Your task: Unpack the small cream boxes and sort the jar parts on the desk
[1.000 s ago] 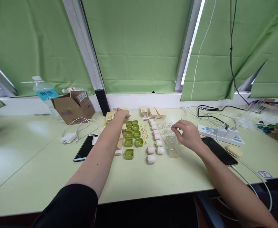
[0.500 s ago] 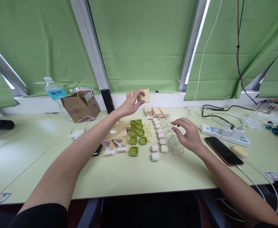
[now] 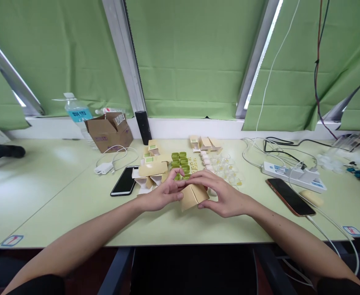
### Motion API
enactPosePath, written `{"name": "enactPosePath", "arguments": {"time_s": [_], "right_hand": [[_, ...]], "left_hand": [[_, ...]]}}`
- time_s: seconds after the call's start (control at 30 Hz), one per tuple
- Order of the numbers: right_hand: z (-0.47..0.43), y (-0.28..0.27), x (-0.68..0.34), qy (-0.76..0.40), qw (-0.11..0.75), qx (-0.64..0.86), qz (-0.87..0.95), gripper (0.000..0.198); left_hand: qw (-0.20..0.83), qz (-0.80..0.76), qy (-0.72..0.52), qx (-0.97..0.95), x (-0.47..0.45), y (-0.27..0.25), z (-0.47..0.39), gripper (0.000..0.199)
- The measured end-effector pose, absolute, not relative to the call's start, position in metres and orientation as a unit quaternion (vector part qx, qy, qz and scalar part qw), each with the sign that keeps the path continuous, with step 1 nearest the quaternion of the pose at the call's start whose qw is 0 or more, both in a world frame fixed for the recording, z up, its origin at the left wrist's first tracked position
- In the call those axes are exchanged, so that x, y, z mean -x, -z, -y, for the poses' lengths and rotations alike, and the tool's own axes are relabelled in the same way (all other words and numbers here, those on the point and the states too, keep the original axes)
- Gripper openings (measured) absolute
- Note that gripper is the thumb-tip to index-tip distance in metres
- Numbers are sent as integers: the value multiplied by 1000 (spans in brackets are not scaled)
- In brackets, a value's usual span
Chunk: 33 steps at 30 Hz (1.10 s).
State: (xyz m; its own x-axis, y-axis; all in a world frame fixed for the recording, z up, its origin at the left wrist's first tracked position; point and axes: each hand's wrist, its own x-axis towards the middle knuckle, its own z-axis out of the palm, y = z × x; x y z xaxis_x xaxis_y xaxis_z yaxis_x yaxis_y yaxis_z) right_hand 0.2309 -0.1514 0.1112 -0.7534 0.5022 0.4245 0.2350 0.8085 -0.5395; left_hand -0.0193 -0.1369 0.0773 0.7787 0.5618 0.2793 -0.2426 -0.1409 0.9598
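Between both hands, over the near part of the table, is a small tan cardboard box with a flap edge facing me. My left hand grips its left side with thumb and fingers. On the other side my right hand holds it, thumb low and fingers across the top. Behind the hands stand rows of small green square dishes, partly hidden. Tiny yellow pieces, whitish-pink cylinders and clear plastic cups lie to their right. Folded tan boxes are piled to the left.
More tan boxes stand at the back. A black phone lies left, another phone right, beside a power strip with cables. A brown carton, a water bottle and a black cylinder stand at the back left.
My left hand has brought the tan box from the back of the table down toward me. My right hand has moved left from beside the clear cups and now holds the box too.
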Motion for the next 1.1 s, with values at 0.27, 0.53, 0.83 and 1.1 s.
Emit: {"name": "enactPosePath", "arguments": {"time_s": [0.27,0.53,0.83,1.1], "right_hand": [[159,-91,-209,-210,289,324,876,55],[180,-98,-196,-216,190,363,886,35],[185,-101,-197,-127,153,352,915,43],[191,-118,-170,-21,60,367,928,46]], "left_hand": [[366,-332,-289,-820,28,-81,165,72],[341,-379,-267,-818,22,-45,197,73],[167,-449,-338,-810,24,-21,218,66],[69,-476,-358,-800,11,0,220,74]]}}
